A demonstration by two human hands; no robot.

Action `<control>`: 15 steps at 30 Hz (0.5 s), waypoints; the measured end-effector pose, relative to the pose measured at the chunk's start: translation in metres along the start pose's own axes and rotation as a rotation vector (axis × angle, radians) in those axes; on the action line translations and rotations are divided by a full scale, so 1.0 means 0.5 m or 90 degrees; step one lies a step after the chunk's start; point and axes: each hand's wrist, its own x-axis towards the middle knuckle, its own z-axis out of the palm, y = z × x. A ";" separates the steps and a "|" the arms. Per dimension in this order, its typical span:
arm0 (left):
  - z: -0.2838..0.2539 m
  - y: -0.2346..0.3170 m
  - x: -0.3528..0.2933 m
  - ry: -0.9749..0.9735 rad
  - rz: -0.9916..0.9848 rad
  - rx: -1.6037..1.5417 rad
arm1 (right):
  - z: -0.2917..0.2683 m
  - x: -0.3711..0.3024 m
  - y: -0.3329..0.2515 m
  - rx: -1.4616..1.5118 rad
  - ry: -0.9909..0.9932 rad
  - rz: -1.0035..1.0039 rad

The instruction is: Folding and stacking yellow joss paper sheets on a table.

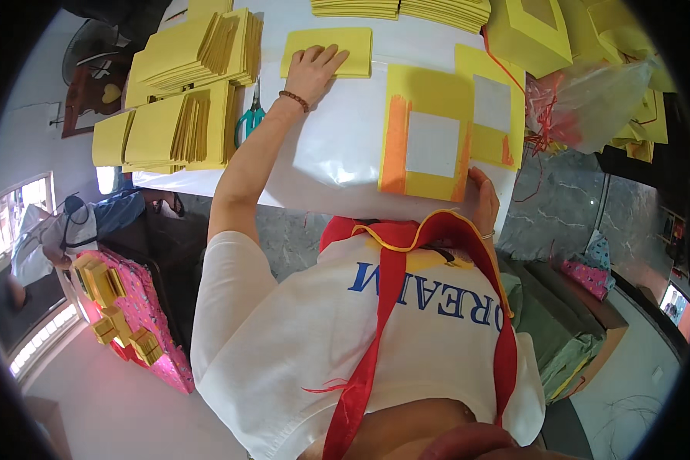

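My left hand [317, 69] lies flat, fingers spread, on a folded yellow paper piece [359, 47] near the far side of the white table [322, 146]. At the table's near edge, my right hand [484, 203] rests against the lower right corner of a yellow sheet [425, 80]. Its visible fingers are stretched out. That sheet carries orange strips down its sides and a white rectangle in its middle. It partly overlaps a second yellow sheet [468, 60] with a similar white rectangle.
Stacks of folded yellow paper [180, 57] stand at the left, with teal-handled scissors [251, 119] beside them. More yellow stacks [445, 11] lie at the far edge. A yellow box [529, 34] and a clear plastic bag [590, 107] with red string are at the right.
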 end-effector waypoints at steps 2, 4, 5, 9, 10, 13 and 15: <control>0.013 -0.002 -0.007 -0.039 -0.016 -0.019 | -0.004 0.002 0.009 0.014 0.002 0.016; 0.015 -0.009 -0.005 -0.083 -0.023 -0.023 | 0.000 0.004 0.007 0.018 0.000 0.020; 0.013 -0.011 -0.004 -0.126 -0.028 -0.024 | 0.002 0.005 0.004 0.026 -0.002 0.021; 0.027 0.001 -0.019 -0.118 -0.028 -0.003 | 0.002 0.006 0.000 -0.029 -0.007 -0.016; 0.033 0.006 -0.026 -0.095 -0.034 -0.006 | 0.002 0.005 -0.005 -0.009 -0.006 -0.007; 0.051 0.004 -0.031 -0.066 -0.029 0.009 | -0.004 0.008 0.003 -0.018 0.005 -0.040; 0.056 0.000 -0.031 -0.063 -0.014 0.019 | -0.003 0.006 -0.004 -0.051 0.021 -0.075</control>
